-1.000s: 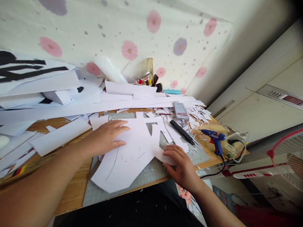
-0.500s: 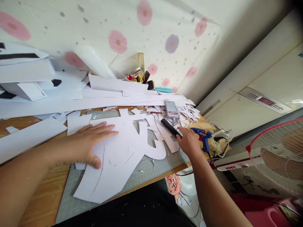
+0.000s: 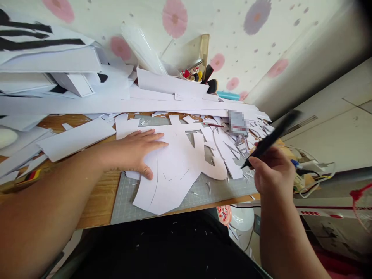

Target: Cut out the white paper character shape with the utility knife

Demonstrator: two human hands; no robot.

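Note:
My left hand (image 3: 142, 149) lies flat, fingers spread, on a large white board cut-out (image 3: 174, 166) with curved edges and thin dark lines on its surface. A grey gridded cutting mat (image 3: 124, 205) lies beneath the cut-out. My right hand (image 3: 274, 170) grips a black utility knife (image 3: 271, 135), held slanted above the mat's right side. Its narrow tip points down and left, apart from the cut-out. Motion blurs its upper end. White board offcuts (image 3: 229, 155) lie close by the tip.
Long white strips (image 3: 162, 105) run along the back of the table. White box-like pieces (image 3: 72, 62) stand at the back left. A cup of tools (image 3: 193, 75) stands near the wall. Scraps (image 3: 258, 126) and cables (image 3: 308, 190) crowd the right end; a fan (image 3: 363, 205) is at far right.
My right hand has picked the black utility knife up off the table and raised it, tip down. My left hand stays flat on the cut-out. The view has shifted.

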